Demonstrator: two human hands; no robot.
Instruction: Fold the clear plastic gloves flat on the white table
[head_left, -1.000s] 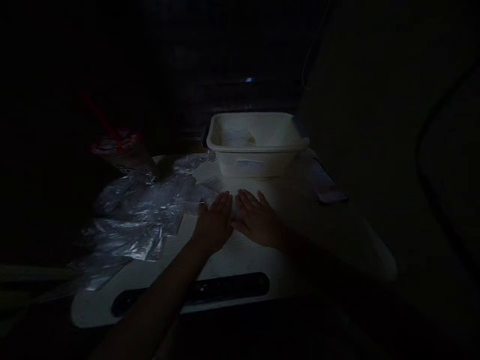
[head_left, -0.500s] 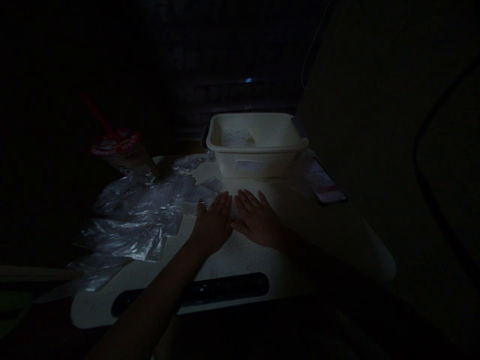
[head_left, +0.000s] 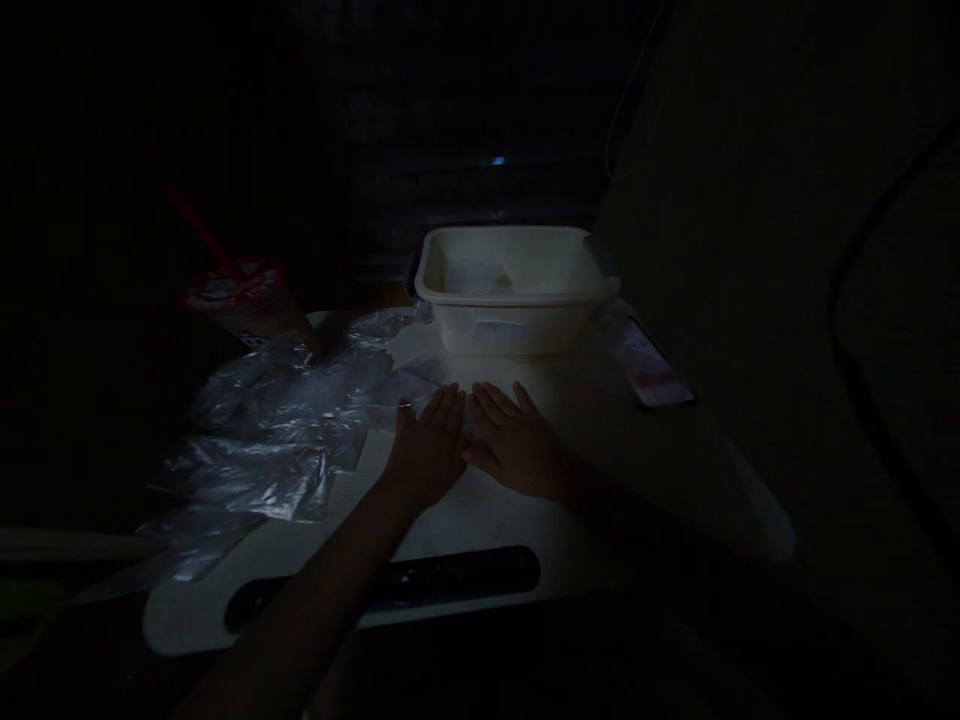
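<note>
My left hand (head_left: 429,450) lies flat, palm down, on the pale table (head_left: 480,530), its thumb spread toward the plastic bags. Beside it my right hand (head_left: 519,445) also rests palm down with fingers stretched out; the fingertips of both hands come close together in front of the tub. Nothing shows in either grasp, though what lies under the palms is hidden. Clear plastic bags (head_left: 262,475) are heaped to the left, with some thin clear plastic (head_left: 412,385) reaching near my left fingers. A white tub (head_left: 491,325) stands just beyond my hands, with pale, blurry contents inside.
A lidded drink cup (head_left: 255,305) with a red straw stands behind the bags on the left. On the right lies a phone (head_left: 654,375) with a lit screen. A black slot or strip (head_left: 465,575) runs along the near table edge. The scene is very dark.
Both hands stay in practically the same place, flat on the table. The view shifts very slightly; nothing else visibly moves.
</note>
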